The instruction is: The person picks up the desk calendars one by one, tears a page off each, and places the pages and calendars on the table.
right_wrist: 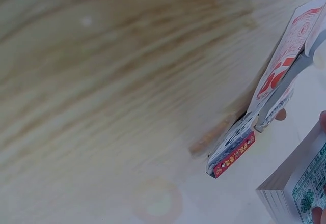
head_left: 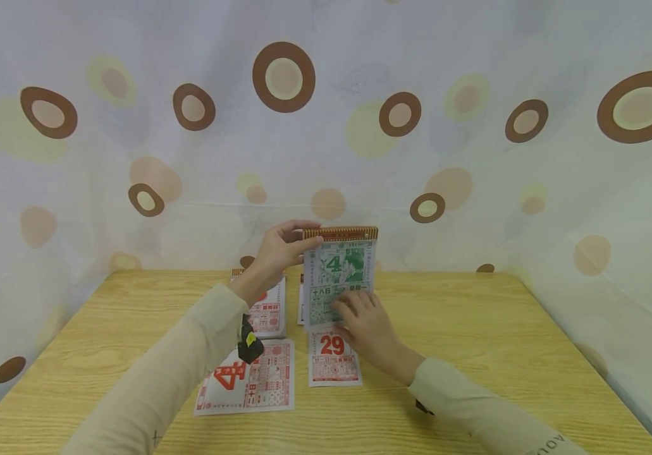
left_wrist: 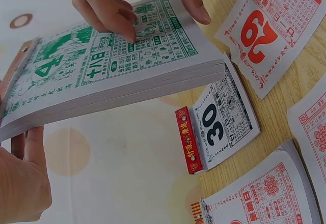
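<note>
My left hand grips the orange-brown striped top binding of a thick tear-off calendar, thumb in front and fingers behind. The calendar is held up above the table, its front page printed in green with a 4. My right hand touches the lower part of that page; in the left wrist view its fingers bend against the paper, while the thumb stands apart past the bottom edge. Beneath lies a loose sheet with a red 29. The right wrist view catches only the calendar's corner.
Behind the held calendar lies a small calendar with a black 30 and red binding. To the left are a red-printed calendar and a bigger sheet with a red 4. All lie on a wooden table before a dotted curtain.
</note>
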`<state>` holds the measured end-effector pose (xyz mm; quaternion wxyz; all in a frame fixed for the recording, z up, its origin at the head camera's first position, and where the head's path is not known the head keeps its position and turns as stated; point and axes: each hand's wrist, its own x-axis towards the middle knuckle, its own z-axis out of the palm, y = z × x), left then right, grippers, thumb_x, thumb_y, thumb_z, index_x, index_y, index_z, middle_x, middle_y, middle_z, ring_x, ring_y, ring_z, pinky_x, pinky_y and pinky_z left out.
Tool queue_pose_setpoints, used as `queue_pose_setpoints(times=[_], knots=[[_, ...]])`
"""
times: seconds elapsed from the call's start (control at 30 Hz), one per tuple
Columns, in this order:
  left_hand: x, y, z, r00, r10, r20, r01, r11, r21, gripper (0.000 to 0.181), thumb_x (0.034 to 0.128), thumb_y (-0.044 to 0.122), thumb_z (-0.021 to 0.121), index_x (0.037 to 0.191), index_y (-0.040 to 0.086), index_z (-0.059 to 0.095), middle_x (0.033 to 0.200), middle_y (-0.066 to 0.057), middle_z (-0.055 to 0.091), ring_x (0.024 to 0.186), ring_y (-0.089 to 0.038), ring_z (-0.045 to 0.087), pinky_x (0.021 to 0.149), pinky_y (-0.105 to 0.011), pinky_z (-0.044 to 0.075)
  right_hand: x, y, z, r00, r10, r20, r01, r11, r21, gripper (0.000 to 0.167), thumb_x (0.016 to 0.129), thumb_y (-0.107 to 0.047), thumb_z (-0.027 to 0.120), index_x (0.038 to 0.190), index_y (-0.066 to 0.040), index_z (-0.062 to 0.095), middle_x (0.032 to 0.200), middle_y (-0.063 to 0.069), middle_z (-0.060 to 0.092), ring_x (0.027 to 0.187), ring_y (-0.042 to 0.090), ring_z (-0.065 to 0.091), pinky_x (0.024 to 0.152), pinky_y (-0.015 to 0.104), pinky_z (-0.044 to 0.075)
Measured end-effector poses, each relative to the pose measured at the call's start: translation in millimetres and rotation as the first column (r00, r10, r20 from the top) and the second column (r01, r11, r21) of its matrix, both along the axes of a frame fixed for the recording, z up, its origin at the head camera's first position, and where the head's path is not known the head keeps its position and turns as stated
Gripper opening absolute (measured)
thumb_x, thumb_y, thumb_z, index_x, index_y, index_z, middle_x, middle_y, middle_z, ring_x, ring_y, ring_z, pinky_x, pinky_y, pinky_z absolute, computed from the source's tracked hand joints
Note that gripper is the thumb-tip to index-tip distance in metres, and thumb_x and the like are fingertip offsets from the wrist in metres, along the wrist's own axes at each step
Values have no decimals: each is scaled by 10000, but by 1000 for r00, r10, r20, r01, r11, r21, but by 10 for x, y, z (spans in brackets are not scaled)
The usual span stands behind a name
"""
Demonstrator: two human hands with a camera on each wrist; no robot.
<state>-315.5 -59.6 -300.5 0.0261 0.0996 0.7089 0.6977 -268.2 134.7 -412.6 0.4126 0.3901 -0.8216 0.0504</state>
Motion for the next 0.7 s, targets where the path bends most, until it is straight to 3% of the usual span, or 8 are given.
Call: queue_pose_setpoints(times=[0.47,0.7], knots=[[12,-5,-4,1000,4,19,-4,1000,9,324,802,179,704,1115,165,624,989,-22,589,920,-169,598,911,-429,488,14,25,-30,1000,29,11,-29,1000,10,454,662,-192,808,1026,-85,559,1025,59,550,944,219,527,785,335,439],[14,-10,-13,1000,1,20,-1,1000,15,329,800,172,706,1118,151,625,953,-19,593,892,-162,606,905,-418,494,30,41,-26,997,71,28,-71,997,-7,369,682,-178,788,985,-102,592,1016,52,569,933,213,534,753,317,431]])
